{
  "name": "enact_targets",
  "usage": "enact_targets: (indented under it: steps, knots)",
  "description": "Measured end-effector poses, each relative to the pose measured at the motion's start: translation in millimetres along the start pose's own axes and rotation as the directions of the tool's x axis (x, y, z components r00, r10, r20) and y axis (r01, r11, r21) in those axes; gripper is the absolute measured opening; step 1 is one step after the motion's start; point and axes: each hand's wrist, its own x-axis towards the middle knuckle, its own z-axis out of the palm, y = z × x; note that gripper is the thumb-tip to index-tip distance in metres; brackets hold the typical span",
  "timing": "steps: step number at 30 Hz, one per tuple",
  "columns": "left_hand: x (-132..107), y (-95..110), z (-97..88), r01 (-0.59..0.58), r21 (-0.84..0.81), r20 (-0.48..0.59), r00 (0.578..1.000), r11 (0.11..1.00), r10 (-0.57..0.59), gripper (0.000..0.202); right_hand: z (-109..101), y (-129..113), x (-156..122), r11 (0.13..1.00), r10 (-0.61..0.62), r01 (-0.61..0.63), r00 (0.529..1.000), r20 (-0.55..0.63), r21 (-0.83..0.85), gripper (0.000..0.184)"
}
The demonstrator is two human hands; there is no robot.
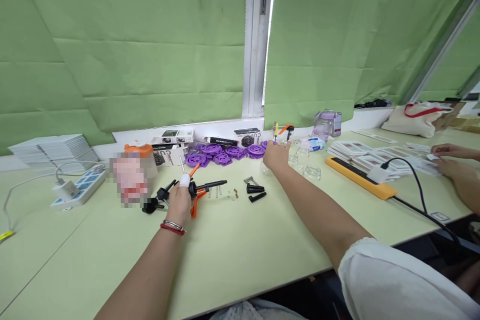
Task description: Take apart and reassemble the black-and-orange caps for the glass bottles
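My left hand [180, 204] is closed round a black and orange clamp-like tool [200, 191], thumb wrapped in white tape, a red and silver bracelet on the wrist. My right hand [276, 155] reaches far across the table, fingers curled near the purple plastic gears [221, 154] and small glass jars [312, 172]; I cannot make out whether it holds anything. Loose black parts [255, 192], a spring and small screws lie between my hands.
Small product boxes [176, 136] line the window sill. A power strip [80, 187] and stacked white sheets [52, 150] sit left. An orange power strip [360, 178] with a black cable lies right, beside card stacks. Another person's hands [452, 160] work at far right.
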Motion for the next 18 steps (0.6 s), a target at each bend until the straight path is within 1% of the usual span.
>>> enact_targets:
  steps: [1, 2, 3, 4, 5, 6, 7, 8, 9, 11, 13, 14, 15, 16, 17, 18]
  knots:
    - [-0.5, 0.3, 0.1, 0.003, 0.010, 0.005, 1.000, 1.000, -0.003, 0.043, -6.7, -4.3, -5.7, 0.999, -0.034, 0.034, 0.999, -0.017, 0.015, 0.040]
    - [-1.0, 0.7, 0.3, 0.006, 0.016, 0.011, 1.000, 1.000, -0.006, 0.043, -13.8, -9.6, -13.3, 0.993, -0.103, 0.105, 0.994, -0.034, 0.057, 0.042]
    - [-1.7, 1.2, 0.7, 0.009, 0.017, 0.018, 1.000, 1.000, -0.010, 0.044, -20.7, -15.7, -22.8, 0.970, -0.202, 0.206, 0.979, -0.040, 0.131, 0.044]
    - [-2.4, 1.8, 1.1, 0.014, 0.012, 0.025, 1.000, 1.000, -0.014, 0.045, -26.7, -22.3, -34.0, 0.913, -0.341, 0.340, 0.939, -0.037, 0.227, 0.046]
    - [-3.3, 2.6, 1.7, 0.020, 0.004, 0.033, 0.999, 1.000, -0.020, 0.045, -31.3, -29.0, -46.7, 0.812, -0.492, 0.489, 0.867, -0.076, 0.320, 0.047]
    - [-4.4, 3.6, 2.3, 0.031, -0.003, 0.045, 0.998, 1.000, -0.031, 0.045, -34.1, -35.7, -60.1, 0.686, -0.630, 0.622, 0.767, -0.120, 0.378, 0.048]
    - [-5.8, 4.7, 3.1, 0.046, -0.007, 0.061, 0.997, 0.999, -0.046, 0.044, -34.9, -41.9, -73.6, 0.566, -0.735, 0.720, 0.661, -0.150, 0.401, 0.049]
    - [-7.6, 5.7, 3.8, 0.064, -0.002, 0.087, 0.994, 0.998, -0.064, 0.044, -34.1, -47.4, -86.5, 0.486, -0.794, 0.780, 0.583, -0.174, 0.396, 0.051]
    - [-9.6, 6.6, 4.6, 0.084, 0.012, 0.125, 0.989, 0.996, -0.084, 0.043, -32.0, -51.9, -97.9, 0.462, -0.811, 0.805, 0.553, -0.192, 0.372, 0.047]
    - [-14.2, 7.8, 5.9, 0.112, 0.044, 0.232, 0.965, 0.993, -0.119, 0.041, -27.8, -57.5, -114.7, 0.479, -0.804, 0.820, 0.553, -0.219, 0.312, 0.034]
    - [-18.8, 8.5, 6.2, 0.091, 0.060, 0.339, 0.935, 0.994, -0.106, 0.041, -28.4, -57.8, -122.3, 0.520, -0.767, 0.805, 0.588, -0.257, 0.286, 0.030]
    - [-20.8, 9.1, 5.8, 0.047, 0.063, 0.371, 0.926, 0.997, -0.067, 0.041, -31.6, -56.1, -123.2, 0.545, -0.739, 0.784, 0.617, -0.271, 0.298, 0.028]
    - [-22.8, 10.1, 5.2, -0.023, 0.065, 0.378, 0.926, 0.998, -0.003, 0.042, -36.7, -53.4, -122.8, 0.572, -0.701, 0.750, 0.657, -0.277, 0.332, 0.027]
    - [-24.7, 11.6, 4.3, -0.115, 0.074, 0.363, 0.929, 0.991, 0.080, 0.041, -43.0, -50.0, -121.5, 0.599, -0.654, 0.700, 0.708, -0.267, 0.389, 0.027]
    - [-26.5, 13.7, 3.3, -0.218, 0.095, 0.331, 0.927, 0.971, 0.176, 0.040, -49.7, -46.2, -120.0, 0.617, -0.599, 0.632, 0.763, -0.241, 0.469, 0.027]
    - [-28.3, 16.1, 2.4, -0.320, 0.125, 0.297, 0.915, 0.939, 0.272, 0.039, -55.9, -42.4, -118.6, 0.618, -0.545, 0.546, 0.816, -0.192, 0.566, 0.026]
